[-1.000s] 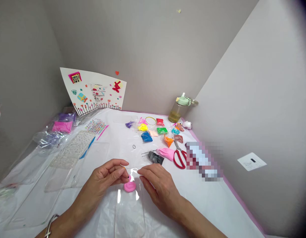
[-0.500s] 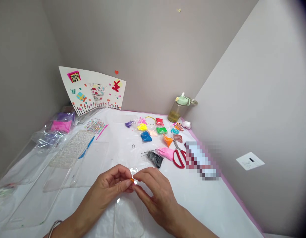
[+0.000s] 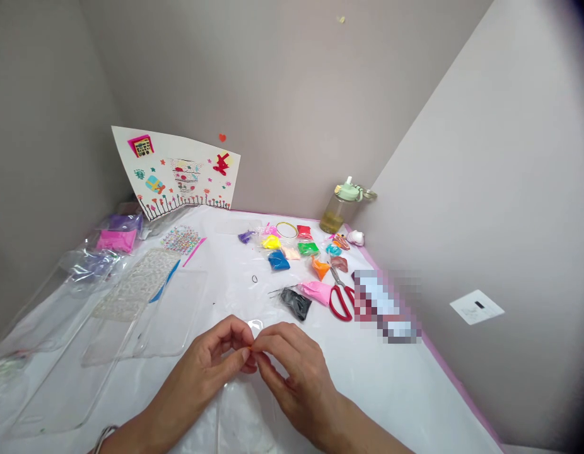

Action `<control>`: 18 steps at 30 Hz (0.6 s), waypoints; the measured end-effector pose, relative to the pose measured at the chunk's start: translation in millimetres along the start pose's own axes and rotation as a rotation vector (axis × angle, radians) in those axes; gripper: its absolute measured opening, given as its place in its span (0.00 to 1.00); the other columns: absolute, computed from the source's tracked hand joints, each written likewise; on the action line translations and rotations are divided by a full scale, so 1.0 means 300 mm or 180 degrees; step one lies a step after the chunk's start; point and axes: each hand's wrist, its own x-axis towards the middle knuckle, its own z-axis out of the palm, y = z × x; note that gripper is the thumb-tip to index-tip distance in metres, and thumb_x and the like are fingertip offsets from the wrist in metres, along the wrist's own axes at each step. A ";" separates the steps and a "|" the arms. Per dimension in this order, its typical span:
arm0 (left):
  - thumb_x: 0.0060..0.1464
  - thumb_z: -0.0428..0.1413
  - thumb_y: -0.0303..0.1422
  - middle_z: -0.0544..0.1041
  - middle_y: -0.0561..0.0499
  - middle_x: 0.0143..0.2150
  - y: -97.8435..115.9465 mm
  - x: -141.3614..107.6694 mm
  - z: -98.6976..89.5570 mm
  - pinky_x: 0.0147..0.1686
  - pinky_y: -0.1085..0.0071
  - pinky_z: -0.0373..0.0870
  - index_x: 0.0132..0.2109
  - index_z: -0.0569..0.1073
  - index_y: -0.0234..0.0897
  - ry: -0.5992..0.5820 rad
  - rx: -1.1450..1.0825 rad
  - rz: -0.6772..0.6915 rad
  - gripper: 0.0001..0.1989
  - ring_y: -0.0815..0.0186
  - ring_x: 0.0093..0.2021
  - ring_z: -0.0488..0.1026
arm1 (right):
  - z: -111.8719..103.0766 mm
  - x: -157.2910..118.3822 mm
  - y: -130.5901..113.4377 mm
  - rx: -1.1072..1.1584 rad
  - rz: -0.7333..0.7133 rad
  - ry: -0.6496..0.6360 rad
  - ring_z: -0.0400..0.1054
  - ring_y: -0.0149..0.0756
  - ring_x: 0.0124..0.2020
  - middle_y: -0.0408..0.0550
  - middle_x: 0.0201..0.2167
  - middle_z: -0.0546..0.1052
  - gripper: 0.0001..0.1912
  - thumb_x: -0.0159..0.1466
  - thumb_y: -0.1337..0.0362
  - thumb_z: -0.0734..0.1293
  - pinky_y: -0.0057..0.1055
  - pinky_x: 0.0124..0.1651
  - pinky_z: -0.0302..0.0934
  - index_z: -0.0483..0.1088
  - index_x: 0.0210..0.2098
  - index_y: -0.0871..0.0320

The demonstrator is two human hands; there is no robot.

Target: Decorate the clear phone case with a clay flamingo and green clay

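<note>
Between my fingertips is a small piece of orange clay [image 3: 251, 348], mostly covered by the fingers. My left hand [image 3: 216, 356] pinches it from the left with thumb and forefinger. From the right, the thumb and fingers of my right hand [image 3: 294, 372] close on the same piece, so the two hands meet. Below them lies a clear plastic sheet or case [image 3: 247, 410] on the white-covered table. Just beyond are a black clay packet [image 3: 296, 304], a pink clay packet [image 3: 318, 291] and an opened orange clay packet [image 3: 320, 268].
Red-handled scissors [image 3: 342, 304] lie to the right, beside a blurred-out object [image 3: 386, 309]. Several coloured clay packets, among them a blue one [image 3: 279, 260], spread behind. A bottle [image 3: 339, 211] stands at the back. Clear cases [image 3: 171, 315] and a gem sheet [image 3: 181, 239] are at left.
My right fingers have closed in against the left ones. The orange clay, plainer to see before, is now almost hidden between the fingertips.
</note>
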 end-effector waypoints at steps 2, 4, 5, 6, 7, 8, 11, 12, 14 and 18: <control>0.64 0.55 0.40 0.72 0.56 0.36 0.006 -0.001 0.002 0.42 0.70 0.66 0.41 0.71 0.42 -0.0006 0.0094 -0.0005 0.08 0.66 0.39 0.72 | 0.002 -0.003 0.001 0.0024 0.0033 0.0003 0.71 0.36 0.36 0.48 0.35 0.77 0.07 0.68 0.74 0.64 0.31 0.39 0.65 0.69 0.39 0.56; 0.64 0.55 0.40 0.72 0.56 0.35 0.006 0.003 0.003 0.42 0.71 0.66 0.40 0.71 0.42 0.0036 0.0167 0.0012 0.07 0.66 0.39 0.71 | 0.004 -0.005 0.001 0.0035 0.0028 0.0016 0.71 0.35 0.35 0.48 0.35 0.77 0.07 0.68 0.74 0.64 0.31 0.38 0.64 0.69 0.39 0.56; 0.63 0.56 0.39 0.71 0.57 0.35 0.004 0.006 0.003 0.41 0.72 0.65 0.39 0.71 0.42 0.0064 0.0186 0.0022 0.07 0.67 0.39 0.71 | 0.005 -0.006 0.000 0.0041 0.0019 0.0017 0.71 0.35 0.35 0.48 0.34 0.76 0.07 0.67 0.74 0.64 0.31 0.39 0.64 0.68 0.39 0.56; 0.63 0.56 0.38 0.71 0.57 0.34 0.001 0.010 0.002 0.41 0.73 0.65 0.38 0.71 0.42 0.0087 0.0200 0.0040 0.06 0.67 0.38 0.70 | 0.005 -0.006 -0.001 0.0052 0.0015 0.0006 0.71 0.35 0.35 0.48 0.35 0.76 0.07 0.67 0.75 0.64 0.31 0.39 0.64 0.68 0.39 0.56; 0.63 0.56 0.37 0.71 0.57 0.34 -0.003 0.013 0.001 0.41 0.73 0.65 0.38 0.71 0.42 0.0102 0.0208 0.0049 0.06 0.68 0.38 0.70 | 0.005 -0.006 -0.002 0.0063 0.0017 -0.0017 0.70 0.36 0.36 0.48 0.35 0.76 0.07 0.67 0.75 0.64 0.31 0.39 0.64 0.68 0.39 0.56; 0.62 0.56 0.36 0.71 0.57 0.34 -0.006 0.015 0.000 0.41 0.73 0.64 0.37 0.70 0.42 0.0107 0.0225 0.0056 0.05 0.68 0.38 0.70 | 0.004 -0.005 -0.003 0.0066 0.0035 -0.0042 0.70 0.36 0.36 0.48 0.35 0.76 0.07 0.67 0.75 0.64 0.32 0.39 0.64 0.68 0.40 0.56; 0.62 0.56 0.33 0.71 0.57 0.34 -0.018 0.016 -0.003 0.42 0.74 0.64 0.36 0.70 0.42 0.0122 0.0273 0.0066 0.04 0.68 0.39 0.70 | 0.001 -0.005 -0.004 0.0048 0.0093 -0.0158 0.70 0.37 0.37 0.49 0.36 0.76 0.07 0.67 0.74 0.63 0.32 0.40 0.65 0.68 0.42 0.57; 0.62 0.55 0.33 0.70 0.58 0.34 -0.021 0.015 -0.003 0.41 0.74 0.64 0.36 0.69 0.42 0.0127 0.0286 0.0066 0.04 0.68 0.39 0.69 | 0.000 -0.005 -0.004 0.0041 0.0087 -0.0173 0.70 0.37 0.38 0.49 0.37 0.76 0.07 0.67 0.74 0.63 0.32 0.41 0.65 0.68 0.42 0.57; 0.61 0.55 0.32 0.70 0.58 0.34 -0.027 0.013 -0.003 0.41 0.74 0.64 0.36 0.69 0.42 0.0139 0.0312 0.0057 0.04 0.68 0.38 0.69 | 0.001 -0.007 -0.005 0.0050 0.0034 -0.0172 0.70 0.37 0.38 0.49 0.37 0.76 0.08 0.67 0.75 0.63 0.32 0.41 0.65 0.68 0.42 0.57; 0.61 0.56 0.33 0.68 0.58 0.32 -0.029 0.011 0.003 0.36 0.74 0.63 0.35 0.67 0.41 0.0204 0.0378 -0.0026 0.06 0.68 0.35 0.67 | 0.002 -0.007 -0.013 0.0106 -0.0116 -0.0152 0.70 0.36 0.38 0.50 0.35 0.77 0.09 0.66 0.76 0.62 0.31 0.41 0.64 0.70 0.40 0.58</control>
